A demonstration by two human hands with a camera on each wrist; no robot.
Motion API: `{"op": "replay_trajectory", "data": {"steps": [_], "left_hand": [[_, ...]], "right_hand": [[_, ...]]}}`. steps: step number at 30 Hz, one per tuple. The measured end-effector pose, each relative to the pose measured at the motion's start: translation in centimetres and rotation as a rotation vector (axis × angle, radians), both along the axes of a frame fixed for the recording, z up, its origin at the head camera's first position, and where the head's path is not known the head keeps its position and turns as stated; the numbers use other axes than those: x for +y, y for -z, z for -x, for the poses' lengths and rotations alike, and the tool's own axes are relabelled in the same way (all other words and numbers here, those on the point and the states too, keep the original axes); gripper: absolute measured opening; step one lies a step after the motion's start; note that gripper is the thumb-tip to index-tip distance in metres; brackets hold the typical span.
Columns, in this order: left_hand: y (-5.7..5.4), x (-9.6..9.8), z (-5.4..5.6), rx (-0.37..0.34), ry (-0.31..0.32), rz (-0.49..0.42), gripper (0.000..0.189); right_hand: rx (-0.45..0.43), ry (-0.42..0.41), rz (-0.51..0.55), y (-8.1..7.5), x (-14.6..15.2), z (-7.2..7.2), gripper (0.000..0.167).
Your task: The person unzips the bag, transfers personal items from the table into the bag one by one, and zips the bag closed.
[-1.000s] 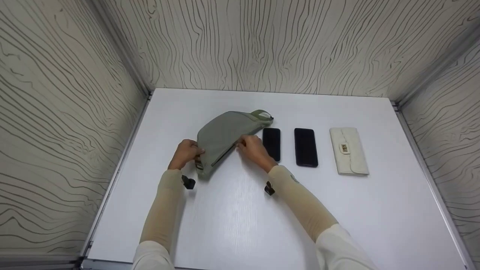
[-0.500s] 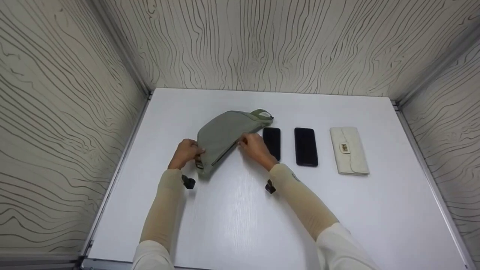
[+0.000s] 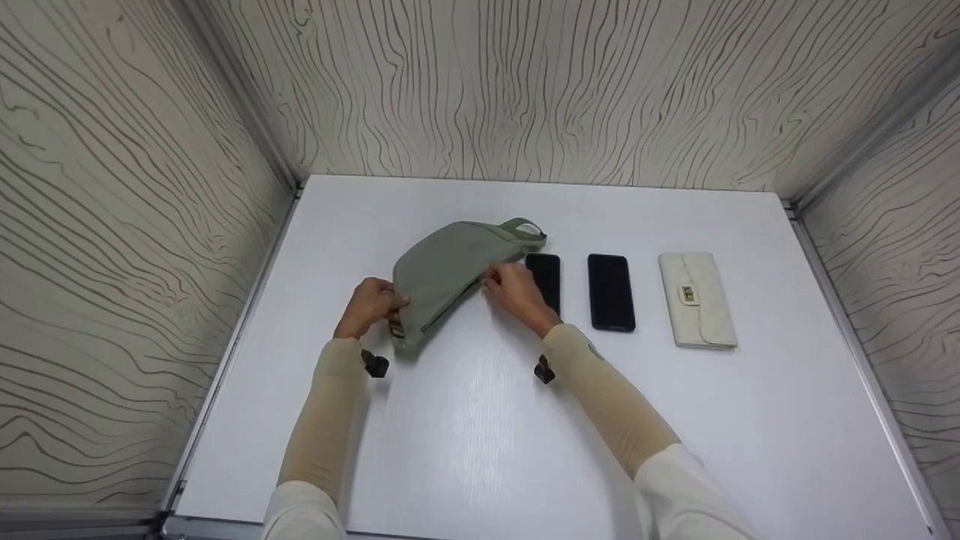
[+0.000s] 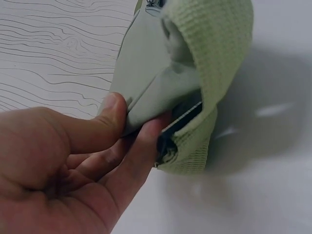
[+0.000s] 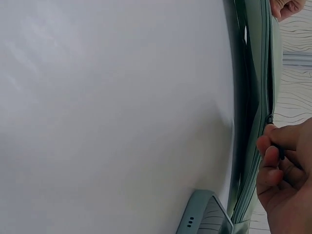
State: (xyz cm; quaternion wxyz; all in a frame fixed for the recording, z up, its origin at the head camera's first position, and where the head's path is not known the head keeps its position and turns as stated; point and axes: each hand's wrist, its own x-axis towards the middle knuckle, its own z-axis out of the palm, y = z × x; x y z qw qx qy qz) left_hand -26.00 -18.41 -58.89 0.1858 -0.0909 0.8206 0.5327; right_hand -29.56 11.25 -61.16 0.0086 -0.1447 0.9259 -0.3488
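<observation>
So the green bag (image 3: 439, 274) sits toward the table's (image 3: 465, 435) 11 o'clock on my feed. My left hand (image 3: 367, 304) pinches its 8 o'clock end, thumb against fingers; my right hand (image 3: 519, 289) pinches the black zipper pull (image 5: 280, 152). Two phones (image 3: 611, 292) and a cream wallet (image 3: 698, 304) lie off at 3.

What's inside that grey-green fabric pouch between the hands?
On the grey-green fabric pouch, only a narrow dark slit shows along the zip; any contents are hidden by the fabric.
</observation>
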Motion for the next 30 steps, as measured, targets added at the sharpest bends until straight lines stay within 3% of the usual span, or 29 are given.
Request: {"op": "replay_trajectory", "data": {"steps": [30], "left_hand": [[-0.1, -0.2, -0.3, 0.009, -0.001, -0.033, 0.034]], "right_hand": [[-0.018, 0.036, 0.032, -0.5, 1.5, 0.4, 0.014]]}}
